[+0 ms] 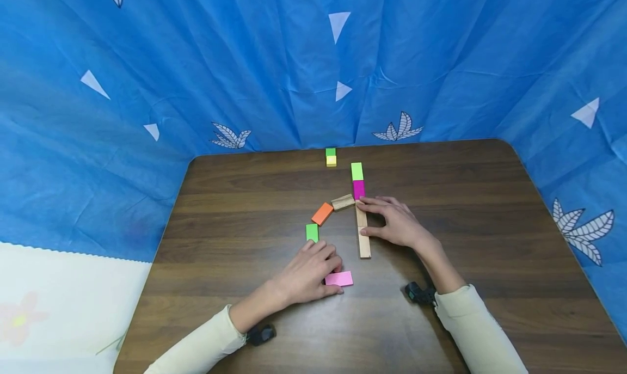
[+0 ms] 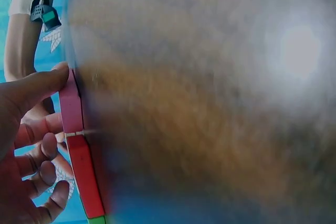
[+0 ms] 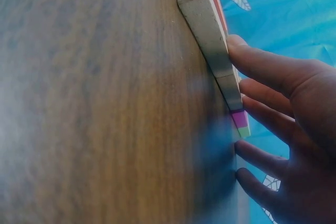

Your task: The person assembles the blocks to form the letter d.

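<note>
My left hand (image 1: 311,270) pinches a pink block (image 1: 339,279) between thumb and index finger. Beside it in the left wrist view lies a red block (image 2: 86,177), which the hand hides from the head view. A green block (image 1: 312,232) is just past the left fingertips, followed by an orange block (image 1: 322,214) and a wooden block (image 1: 343,202), forming a curve. My right hand (image 1: 397,221) touches the straight row with thumb and index finger, at an upper wooden block (image 1: 361,216). A lower wooden block (image 1: 364,243) marked 35 ends that row.
Beyond the right fingers the row continues with a magenta block (image 1: 359,189) and a light green block (image 1: 357,171). Near the far edge of the brown table (image 1: 235,200) sit a green block (image 1: 330,152) and a yellow block (image 1: 331,160). A blue curtain (image 1: 294,63) hangs behind.
</note>
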The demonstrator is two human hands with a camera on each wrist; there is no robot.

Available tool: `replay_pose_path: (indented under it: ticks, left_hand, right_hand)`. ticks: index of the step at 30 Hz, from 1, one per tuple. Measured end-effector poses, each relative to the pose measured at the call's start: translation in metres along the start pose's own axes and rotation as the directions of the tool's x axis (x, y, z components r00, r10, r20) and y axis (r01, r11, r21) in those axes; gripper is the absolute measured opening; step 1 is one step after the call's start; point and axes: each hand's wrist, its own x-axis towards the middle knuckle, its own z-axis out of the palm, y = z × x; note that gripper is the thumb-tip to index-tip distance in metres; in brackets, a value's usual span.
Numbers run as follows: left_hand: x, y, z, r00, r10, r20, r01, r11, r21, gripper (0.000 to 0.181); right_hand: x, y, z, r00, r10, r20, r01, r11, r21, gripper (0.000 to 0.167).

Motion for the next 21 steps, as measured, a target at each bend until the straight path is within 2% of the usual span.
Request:
replay_pose_path:
  ticks: [10,21]
  left_hand:
    - [0.0014,-0.0043,-0.0009,0.999,-0.034,-0.017,0.034,0.999,-0.010,0.038]
    - [0.0017,-0.0062,-0.0015,1.000,-0.025,-0.003,0.025,1.000,-0.012,0.040]
  right_hand:
    - [0.0004,0.0002,0.0000,1.000,-0.004,-0.005,0.004,1.000,0.007,0.076]
    - [0.0004,-0.0017,-0.0001,1.000,-0.010,-0.001,0.010,1.000,0.002,0.076]
